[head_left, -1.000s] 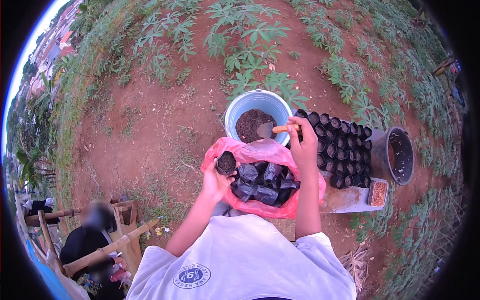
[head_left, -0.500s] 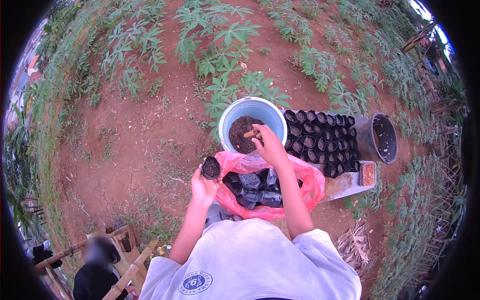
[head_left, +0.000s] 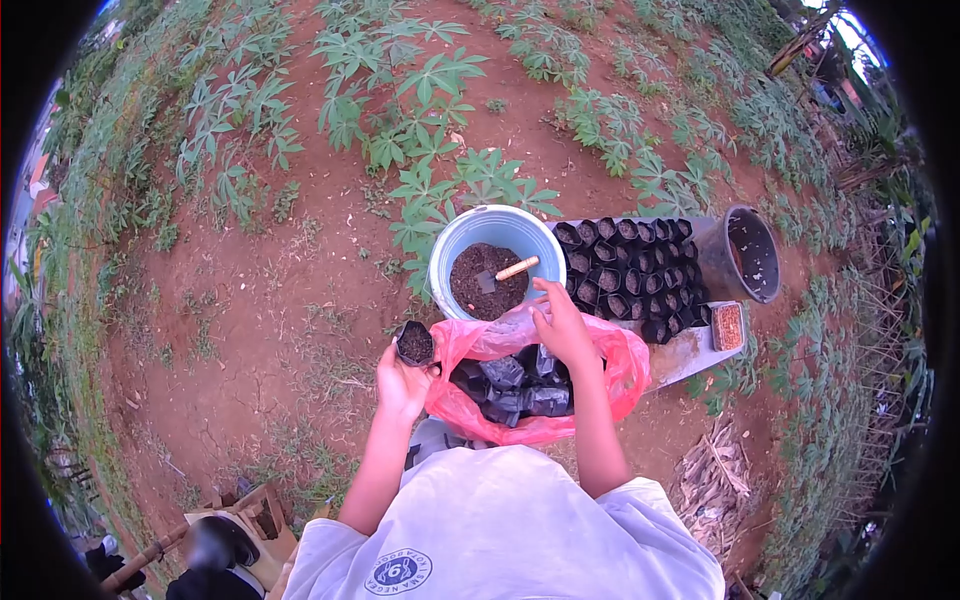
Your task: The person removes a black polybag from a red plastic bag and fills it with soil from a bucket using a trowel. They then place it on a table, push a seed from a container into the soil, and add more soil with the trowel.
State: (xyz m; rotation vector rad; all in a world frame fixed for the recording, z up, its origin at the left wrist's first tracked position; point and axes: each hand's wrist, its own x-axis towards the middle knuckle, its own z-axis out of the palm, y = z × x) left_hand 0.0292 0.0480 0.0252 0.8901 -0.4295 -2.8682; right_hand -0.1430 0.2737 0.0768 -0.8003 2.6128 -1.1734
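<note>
My left hand (head_left: 403,383) is closed around a black seedling bag (head_left: 415,344) filled with dark soil, held upright left of the pink plastic bag (head_left: 628,375). Over that bag's far rim is my right hand (head_left: 560,325), its fingers apart and nothing in them. A small trowel (head_left: 517,268) with a wooden handle rests in the light blue bucket (head_left: 440,262), its blade on the dark soil (head_left: 478,268). Inside the pink bag lie several folded black seedling bags (head_left: 520,385).
Rows of filled black seedling bags (head_left: 640,270) stand on a grey board (head_left: 700,350) to the right. Beyond them is a tilted dark bucket (head_left: 718,262), with a clear tub of orange-brown grains (head_left: 728,328) nearer. Leafy plants (head_left: 390,90) grow ahead. Another person (head_left: 215,560) is at lower left.
My right hand has let go of the trowel, leaving it in the bucket, and has drawn back toward me. My left hand still holds the filled seedling bag.
</note>
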